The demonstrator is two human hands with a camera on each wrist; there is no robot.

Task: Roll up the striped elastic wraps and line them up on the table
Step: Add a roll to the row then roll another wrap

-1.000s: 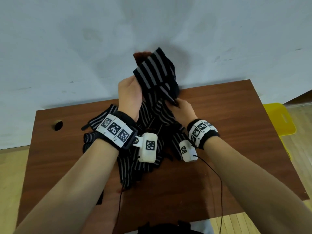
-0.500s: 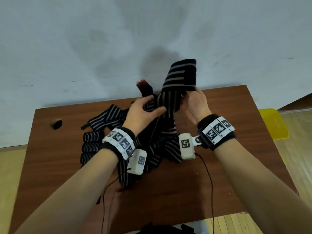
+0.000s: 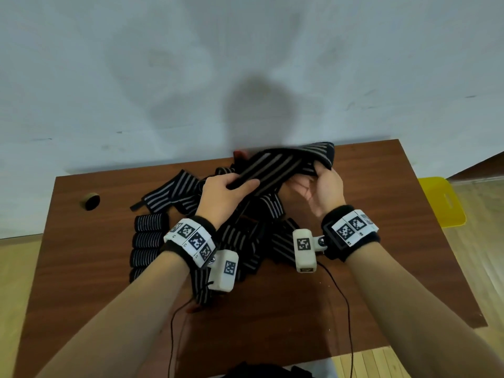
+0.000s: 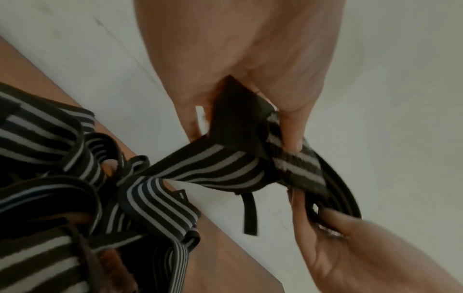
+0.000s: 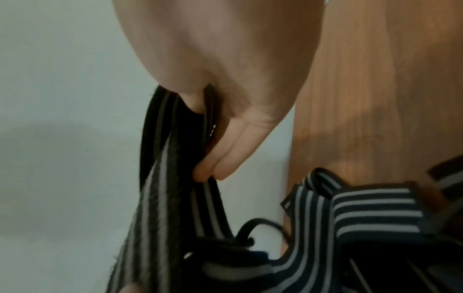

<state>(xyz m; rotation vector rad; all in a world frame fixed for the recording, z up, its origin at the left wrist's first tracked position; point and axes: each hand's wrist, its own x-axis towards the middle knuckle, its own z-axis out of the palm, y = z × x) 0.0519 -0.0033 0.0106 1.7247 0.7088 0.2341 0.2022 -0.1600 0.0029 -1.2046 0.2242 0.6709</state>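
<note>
While striped wrap (image 3: 283, 166) spans both hands above pile (image 3: 245, 233): left hand (image 3: 225, 197) pinching one end, right hand (image 3: 324, 189) gripping other; pull taut, then roll tight, edges aligned.

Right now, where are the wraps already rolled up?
In the head view, the rolled wraps sit in a column on the table's left side, beside the left hand's wrist.

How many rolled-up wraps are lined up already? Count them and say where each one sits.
4, in a column at the table's left: top roll, second roll, third roll, and nearest roll, partly hidden by the left forearm.
</note>
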